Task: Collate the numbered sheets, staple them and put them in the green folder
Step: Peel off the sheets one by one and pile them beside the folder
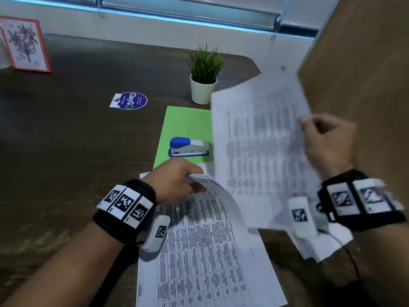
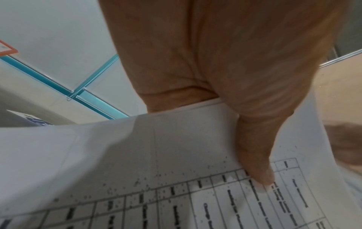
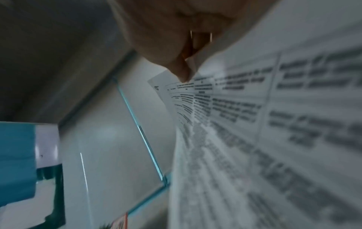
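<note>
Dim room, cold blue-white light from a strip along the far wall

Head view: desk (image 1: 66, 140) dark and shadowed, straight edges bowed at the rim; raised sheet (image 1: 261, 147) and right hand (image 1: 327, 142) smeared by motion; stapler (image 1: 189, 147) sharp; left wrist view: print readable, thumb (image 2: 254, 155) soft; right wrist view: sheet (image 3: 264, 139) heavily blurred, background stretched.
</note>
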A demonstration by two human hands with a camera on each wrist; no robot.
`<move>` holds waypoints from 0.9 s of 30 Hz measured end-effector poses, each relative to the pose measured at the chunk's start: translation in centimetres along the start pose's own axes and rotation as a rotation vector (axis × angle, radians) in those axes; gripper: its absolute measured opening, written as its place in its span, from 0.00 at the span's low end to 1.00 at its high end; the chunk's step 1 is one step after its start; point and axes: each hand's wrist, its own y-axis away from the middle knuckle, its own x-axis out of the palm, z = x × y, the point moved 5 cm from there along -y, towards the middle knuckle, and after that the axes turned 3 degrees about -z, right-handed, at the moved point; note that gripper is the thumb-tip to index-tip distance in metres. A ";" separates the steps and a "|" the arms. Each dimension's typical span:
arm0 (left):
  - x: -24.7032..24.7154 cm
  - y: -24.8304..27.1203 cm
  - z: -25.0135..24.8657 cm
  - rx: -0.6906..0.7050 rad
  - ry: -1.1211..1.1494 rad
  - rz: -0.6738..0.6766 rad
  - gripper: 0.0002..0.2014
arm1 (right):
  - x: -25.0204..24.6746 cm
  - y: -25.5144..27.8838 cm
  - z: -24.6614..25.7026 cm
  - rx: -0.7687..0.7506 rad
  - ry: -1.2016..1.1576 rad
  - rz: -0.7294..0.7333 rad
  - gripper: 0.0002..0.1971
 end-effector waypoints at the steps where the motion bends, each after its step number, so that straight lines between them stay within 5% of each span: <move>1: 0.0 0.0 0.0 -0.002 0.003 0.002 0.03 | -1.4 -1.3 1.6 -0.048 0.011 -0.078 0.07; 5: 0.0 0.0 -0.3 0.009 0.007 0.005 0.01 | -5.0 -4.0 7.0 -0.242 0.086 -0.203 0.11; 12: 0.3 0.0 -0.4 -0.008 0.020 0.008 0.11 | -1.0 1.1 10.0 -0.731 0.572 -0.023 0.14; 17: 0.4 -0.1 -0.2 -0.039 0.049 0.027 0.05 | 6.9 4.3 1.8 -0.575 0.958 0.445 0.13; 20: 0.4 -0.1 0.0 -0.043 0.034 0.028 0.04 | 8.8 4.7 -3.0 -0.373 1.142 0.670 0.04; 27: 0.5 -0.3 0.4 -0.050 0.038 0.038 0.04 | 10.3 5.2 -7.1 -0.197 1.251 0.816 0.12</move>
